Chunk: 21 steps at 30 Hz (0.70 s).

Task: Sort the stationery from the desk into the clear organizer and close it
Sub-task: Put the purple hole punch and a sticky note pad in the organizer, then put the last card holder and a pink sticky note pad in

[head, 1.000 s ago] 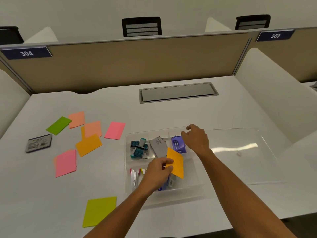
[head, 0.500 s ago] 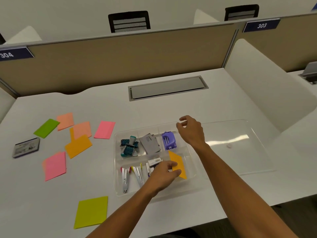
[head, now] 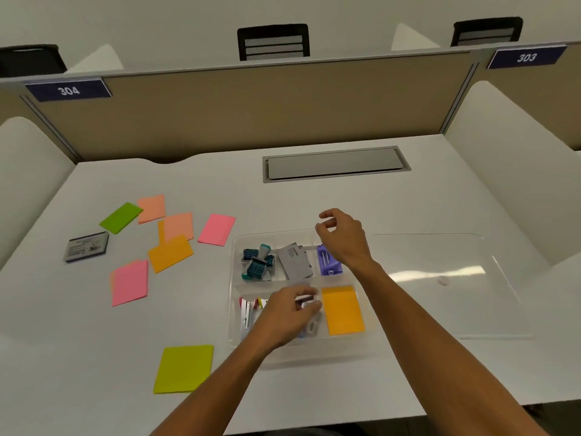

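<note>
A white desk (head: 314, 199) fills the frame; a tan partition (head: 251, 105) crosses the top, with black chairs (head: 273, 42) behind it

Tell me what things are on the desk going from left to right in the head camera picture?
Gray box → green note → pink note → yellow-green note → teal stamps → purple punch → clear lid.

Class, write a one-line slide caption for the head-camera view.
An orange pad lies in the clear organizer while the left hand hovers beside it; more pads wait on the desk.
</note>
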### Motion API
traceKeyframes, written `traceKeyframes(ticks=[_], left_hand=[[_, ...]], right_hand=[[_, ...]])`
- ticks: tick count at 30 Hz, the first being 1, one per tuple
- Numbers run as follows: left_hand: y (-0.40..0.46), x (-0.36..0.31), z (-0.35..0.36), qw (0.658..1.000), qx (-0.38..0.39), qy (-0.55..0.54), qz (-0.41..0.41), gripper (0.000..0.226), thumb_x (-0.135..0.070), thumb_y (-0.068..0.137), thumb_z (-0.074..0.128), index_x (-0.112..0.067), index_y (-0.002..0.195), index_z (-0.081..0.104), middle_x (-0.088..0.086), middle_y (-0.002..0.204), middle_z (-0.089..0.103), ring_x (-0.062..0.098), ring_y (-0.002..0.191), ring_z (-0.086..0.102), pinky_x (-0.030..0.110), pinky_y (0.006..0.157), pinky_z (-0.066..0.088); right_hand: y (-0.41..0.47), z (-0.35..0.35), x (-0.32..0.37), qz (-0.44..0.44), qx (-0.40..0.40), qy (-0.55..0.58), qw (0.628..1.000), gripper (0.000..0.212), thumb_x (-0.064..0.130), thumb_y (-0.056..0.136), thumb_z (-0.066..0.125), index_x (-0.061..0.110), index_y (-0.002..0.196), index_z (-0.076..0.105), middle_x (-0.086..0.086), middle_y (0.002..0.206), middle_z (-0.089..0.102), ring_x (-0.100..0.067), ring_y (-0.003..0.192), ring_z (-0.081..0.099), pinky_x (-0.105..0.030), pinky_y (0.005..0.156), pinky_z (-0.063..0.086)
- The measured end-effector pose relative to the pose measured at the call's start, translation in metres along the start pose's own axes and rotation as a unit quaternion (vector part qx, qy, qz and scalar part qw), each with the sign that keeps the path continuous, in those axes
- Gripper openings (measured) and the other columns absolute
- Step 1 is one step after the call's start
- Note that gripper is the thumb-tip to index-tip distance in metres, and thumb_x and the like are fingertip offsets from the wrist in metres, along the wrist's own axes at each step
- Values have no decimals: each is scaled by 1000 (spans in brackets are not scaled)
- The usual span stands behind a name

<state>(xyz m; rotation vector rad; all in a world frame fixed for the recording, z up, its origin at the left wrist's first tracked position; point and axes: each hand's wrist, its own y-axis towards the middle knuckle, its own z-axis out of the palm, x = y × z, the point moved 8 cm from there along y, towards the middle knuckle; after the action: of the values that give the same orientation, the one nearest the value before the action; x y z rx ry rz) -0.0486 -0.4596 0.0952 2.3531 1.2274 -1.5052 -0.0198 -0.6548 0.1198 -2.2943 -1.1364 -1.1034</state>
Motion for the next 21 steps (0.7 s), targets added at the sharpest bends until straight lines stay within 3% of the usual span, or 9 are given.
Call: traceKeyframes(ticks=[2,6,10,14,21], left_hand=[[-3,2,-19,1000,-21,2,4,34,-33,94,58,-27,127,59,-10,126,61,-2,83,60,7,65,42],[-14,12,-65,995,-97,21,14,36,-36,93,59,-29,128,58,-12,126,59,1,91,58,17,77,44],[-24,33,-111,986,-166,27,10,32,-32,93,60,-27,124,61,-9,123,63,4,94,60,9,76,41],[-38,62,-153,974,-222,45,-7,31,-35,92,60,-29,123,60,-10,127,60,5,103,57,21,83,46],[-68,127,-220,959,-274,60,-32,34,-33,90,63,-26,124,59,-8,132,56,14,120,50,33,99,44]], right_hand=[[-1,15,15,-16,15,7,1000,28,36,92,59,25,118,60,1,113,69,-14,90,64,-32,83,56],[-8,51,51,-52,48,15,997,26,37,91,59,28,117,60,8,107,68,-12,84,66,-36,80,58],[-18,91,86,-81,98,29,991,28,34,92,59,27,118,59,11,106,67,-10,80,66,-37,79,59],[-24,127,118,-102,140,27,985,31,33,93,60,24,123,57,4,117,67,-11,83,65,-36,84,58],[-35,180,166,-151,184,7,971,35,33,90,63,27,124,55,8,118,65,-9,81,65,-39,84,57]])
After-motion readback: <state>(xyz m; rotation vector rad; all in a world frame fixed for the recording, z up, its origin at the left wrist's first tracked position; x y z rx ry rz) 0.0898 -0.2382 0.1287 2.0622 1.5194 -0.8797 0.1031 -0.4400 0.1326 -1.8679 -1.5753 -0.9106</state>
